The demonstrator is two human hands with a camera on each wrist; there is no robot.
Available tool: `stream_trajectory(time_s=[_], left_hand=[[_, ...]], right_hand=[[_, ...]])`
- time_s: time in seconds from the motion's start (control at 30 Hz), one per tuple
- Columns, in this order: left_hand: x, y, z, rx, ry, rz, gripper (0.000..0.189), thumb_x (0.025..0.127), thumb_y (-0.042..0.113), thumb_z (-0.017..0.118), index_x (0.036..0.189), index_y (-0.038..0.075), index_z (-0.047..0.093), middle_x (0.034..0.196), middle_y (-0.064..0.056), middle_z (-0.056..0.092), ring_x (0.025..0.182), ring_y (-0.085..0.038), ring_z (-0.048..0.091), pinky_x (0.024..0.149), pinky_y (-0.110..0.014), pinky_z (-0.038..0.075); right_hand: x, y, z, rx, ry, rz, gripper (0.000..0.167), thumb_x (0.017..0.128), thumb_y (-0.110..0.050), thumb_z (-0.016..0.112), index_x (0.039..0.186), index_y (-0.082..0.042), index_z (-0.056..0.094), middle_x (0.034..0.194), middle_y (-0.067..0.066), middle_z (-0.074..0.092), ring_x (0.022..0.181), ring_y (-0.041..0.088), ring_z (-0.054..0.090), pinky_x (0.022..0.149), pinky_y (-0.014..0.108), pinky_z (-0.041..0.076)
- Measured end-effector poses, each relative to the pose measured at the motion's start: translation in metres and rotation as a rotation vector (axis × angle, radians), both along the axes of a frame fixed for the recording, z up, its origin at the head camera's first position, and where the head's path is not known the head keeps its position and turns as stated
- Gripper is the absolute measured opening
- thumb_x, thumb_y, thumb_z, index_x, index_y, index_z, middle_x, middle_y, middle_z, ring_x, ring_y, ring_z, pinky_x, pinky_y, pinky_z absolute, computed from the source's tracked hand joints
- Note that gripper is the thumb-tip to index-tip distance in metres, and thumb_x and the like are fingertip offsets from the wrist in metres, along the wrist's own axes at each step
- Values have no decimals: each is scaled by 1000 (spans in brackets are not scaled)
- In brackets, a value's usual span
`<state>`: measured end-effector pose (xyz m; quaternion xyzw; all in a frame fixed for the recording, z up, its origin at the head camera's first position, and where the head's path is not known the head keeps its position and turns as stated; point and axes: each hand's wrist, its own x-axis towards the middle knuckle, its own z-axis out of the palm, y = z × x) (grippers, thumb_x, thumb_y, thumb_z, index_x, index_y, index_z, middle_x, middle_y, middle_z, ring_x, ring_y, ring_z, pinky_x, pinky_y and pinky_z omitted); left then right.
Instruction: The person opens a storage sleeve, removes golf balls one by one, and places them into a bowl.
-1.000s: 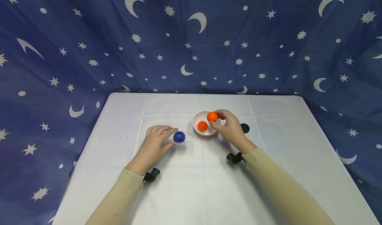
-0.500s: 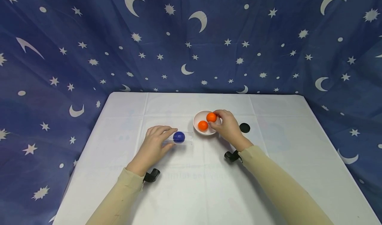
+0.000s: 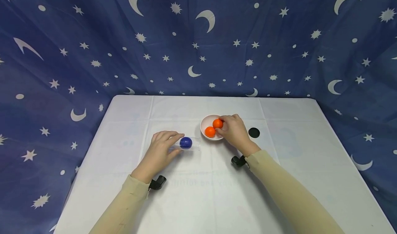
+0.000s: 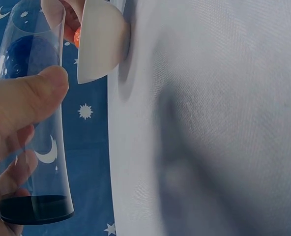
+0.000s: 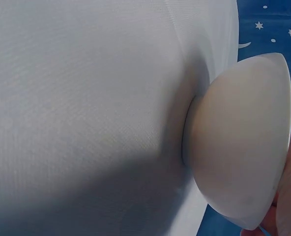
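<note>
My left hand (image 3: 159, 150) grips a clear tube (image 3: 196, 144), lying roughly level. Inside the tube is a blue ball (image 3: 186, 142); the left wrist view shows the thumb across the wall and a black base (image 4: 36, 209) at one end. Over the white bowl (image 3: 204, 122), my right hand (image 3: 235, 131) pinches an orange ball (image 3: 217, 123) between thumb and fingers. A second orange ball (image 3: 210, 132) sits in the bowl, close against the first. In the right wrist view the bowl's outer wall (image 5: 239, 137) hides both balls and most of the fingers.
A black disc (image 3: 254, 132) lies flat on the white-covered table (image 3: 198, 206), just right of my right hand. Behind the table hangs a blue cloth (image 3: 173, 51) with moons and stars. Small black cameras sit at both wrists.
My right hand has moved slightly left and down with the orange ball, bringing it lower into the bowl and nearer the other ball. The left hand and tube stay put.
</note>
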<state>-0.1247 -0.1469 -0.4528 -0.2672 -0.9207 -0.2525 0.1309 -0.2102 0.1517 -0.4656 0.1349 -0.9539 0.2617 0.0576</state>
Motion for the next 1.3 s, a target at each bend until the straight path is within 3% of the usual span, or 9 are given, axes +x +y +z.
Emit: stream_trajectory(time_s=[0.23,0.43,0.73,0.83,1.03,1.17,1.3], left_hand=[[0,0,0,5,-4,-6,54,80,21,81,131,16,61,124,-2,58,119,-24,47,106,-44,27],[0,0,-1,-6,-13,-3,54,81,22,80,131,16,60,125,-3,58,120,-25,46,107,-44,26],[-1,0,-2,6,-7,-5,55,80,21,81,131,16,61,125,-2,58,120,-25,47,107,-45,26],[-1,-1,-1,-2,-6,0,56,80,21,81,131,16,60,125,-2,58,120,-25,47,107,-45,26],[-3,-3,1,-17,2,10,55,81,20,80,132,17,60,125,-3,58,120,-25,47,106,-45,27],[-4,-3,2,-17,8,4,54,81,20,79,132,17,60,125,-3,58,120,-25,47,106,-44,27],[-4,-2,3,-7,12,-4,55,81,20,80,132,16,60,125,-4,58,120,-26,47,106,-45,27]], right_hand=[[-1,-3,5,88,-37,23,45,79,-22,80,119,-9,65,110,4,68,100,24,48,91,38,39],[-2,-4,9,194,3,77,41,80,-20,77,118,-8,66,109,5,69,99,27,49,93,39,37],[-2,-2,11,200,33,86,40,84,-23,71,122,-8,66,110,6,69,99,27,53,93,40,40],[2,-2,16,134,24,81,40,87,-27,70,123,-9,65,113,6,67,104,27,56,96,41,41],[19,-3,25,-182,-43,88,47,88,-37,71,128,-13,63,119,0,63,114,19,55,100,41,43],[30,-7,28,-326,-4,149,47,86,-35,74,126,-12,64,118,-5,64,111,14,57,99,38,45],[38,-12,30,-400,31,202,42,85,-29,76,121,-10,67,116,-6,65,105,16,60,96,39,47]])
